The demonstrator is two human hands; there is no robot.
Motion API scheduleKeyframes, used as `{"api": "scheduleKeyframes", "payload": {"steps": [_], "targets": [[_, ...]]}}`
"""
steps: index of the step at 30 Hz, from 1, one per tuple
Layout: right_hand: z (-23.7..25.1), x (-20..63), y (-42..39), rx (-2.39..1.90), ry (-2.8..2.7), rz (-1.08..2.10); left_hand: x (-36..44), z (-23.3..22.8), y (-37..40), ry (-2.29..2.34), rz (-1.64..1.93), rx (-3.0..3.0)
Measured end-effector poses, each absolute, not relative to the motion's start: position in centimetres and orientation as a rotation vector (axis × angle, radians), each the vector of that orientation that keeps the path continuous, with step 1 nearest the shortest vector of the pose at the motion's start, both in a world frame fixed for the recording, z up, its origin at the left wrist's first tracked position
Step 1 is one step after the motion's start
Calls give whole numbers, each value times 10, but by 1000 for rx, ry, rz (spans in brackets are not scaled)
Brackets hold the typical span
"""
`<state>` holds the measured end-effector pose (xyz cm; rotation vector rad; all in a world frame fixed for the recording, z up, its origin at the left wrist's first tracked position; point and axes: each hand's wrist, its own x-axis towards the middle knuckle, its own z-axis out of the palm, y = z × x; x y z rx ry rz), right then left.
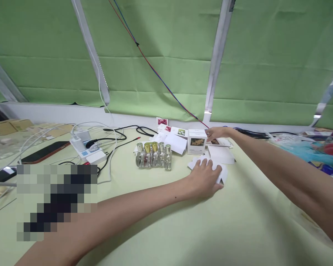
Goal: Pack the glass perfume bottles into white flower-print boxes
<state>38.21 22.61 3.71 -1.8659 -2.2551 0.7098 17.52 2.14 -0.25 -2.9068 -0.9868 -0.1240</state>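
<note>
Both arms reach forward over the pale green worktop (238,229). The left hand (204,177) lies flat, palm down, on a folded white card (221,173) near the middle of the worktop; its grip is open, the fingers spread and pressing on the card, not closed around it. The right hand (217,133) is further away, at the back of the group of boxes. Its fingers touch a small flat card with a dark picture (215,141), but I cannot tell if the grip is closed on it or only rests there.

Between the two hands stands a white box (197,142) with a yellowish picture on its front, and just beside it on the right lies a flat white box (221,154). More small white boxes with flower pictures (175,131) are behind. To the left of the white box, five small glass bottles (154,156) with silver and gold caps stand in a tight row, touching each other.

Further left there are a white charger block (84,147) with cables and a dark phone (46,151). Green blinds (166,55) cover the windows behind.
</note>
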Motion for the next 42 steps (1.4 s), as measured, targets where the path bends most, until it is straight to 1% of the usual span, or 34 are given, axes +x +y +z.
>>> {"api": "scheduleKeyframes", "payload": {"steps": [5,9,10,14,24,28,34,39,42], "targets": [[57,372,207,-1598,-2117,793,171,-9,26,-1067,-193,-2866],[72,363,190,-1439,-2209,949,174,-16,24,-1118,-264,-2823],[74,360,186,-1446,-2273,931,176,-17,22,-1127,-258,-2811],[71,343,175,-1464,-2472,687,180,-17,10,-1134,-191,-2800],[55,335,172,-1405,-2430,423,181,-8,-9,-1198,-56,-2903],[55,333,170,-1416,-2406,443,181,-7,-10,-1250,-16,-2888],[63,329,164,-1451,-2359,468,183,-16,-6,-1314,-74,-2825],[84,326,152,-1444,-2299,436,188,-29,3,-1317,-107,-2744],[98,322,144,-1438,-2251,475,190,-33,5,-1292,-101,-2680]]}}
